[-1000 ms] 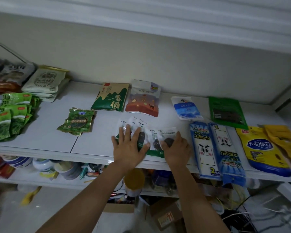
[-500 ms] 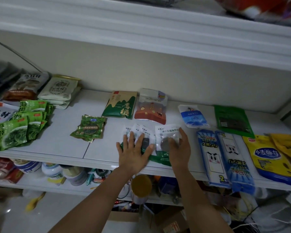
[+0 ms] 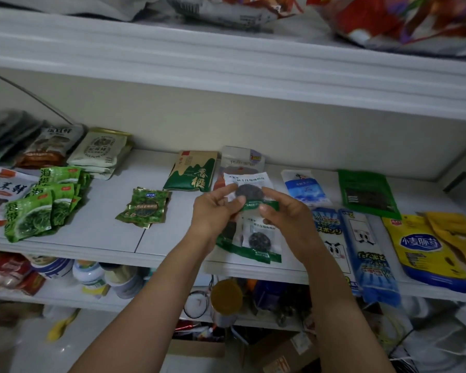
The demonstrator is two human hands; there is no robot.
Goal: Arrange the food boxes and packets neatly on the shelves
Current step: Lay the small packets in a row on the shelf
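Observation:
Both hands hold one small white-and-green packet (image 3: 249,188) with a dark round window, lifted above the white shelf (image 3: 97,239). My left hand (image 3: 215,208) pinches its left edge and my right hand (image 3: 283,211) pinches its right edge. Under my hands more packets of the same kind (image 3: 253,240) lie flat near the shelf's front edge. A dark green packet (image 3: 191,172) and a clear pouch (image 3: 242,158) lie behind them.
Green seaweed packets (image 3: 42,203) and other bags (image 3: 100,150) lie at the left, a small green packet (image 3: 144,207) in the middle. A blue pouch (image 3: 304,188), a green bag (image 3: 366,191), blue sponge packs (image 3: 355,251) and yellow bags (image 3: 425,251) fill the right. The upper shelf (image 3: 226,57) overhangs.
Earlier both hands pressed flat on the small packets on the shelf. Now they have lifted one packet and hold it up between them. The camera has tilted upward.

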